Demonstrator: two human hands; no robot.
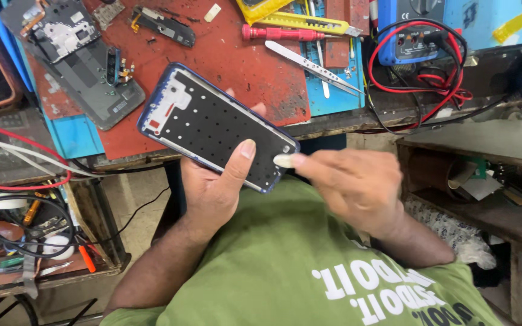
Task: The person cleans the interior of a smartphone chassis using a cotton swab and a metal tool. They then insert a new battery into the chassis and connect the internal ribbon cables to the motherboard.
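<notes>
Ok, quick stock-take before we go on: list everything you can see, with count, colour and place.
phone frame: one, black with blue edge, held at centre
white pick: one, at the frame's lower corner
work mat: one, red, bench top
opened phone: one, grey, upper left
small black part: one, top of the mat
utility knife: one, yellow, top
screwdriver: one, red, under the knife
tweezers: one, silver, right of the mat
multimeter: one, blue, red and black leads, upper right
left hand: grips the frame
right hand: pinches the pick
</notes>
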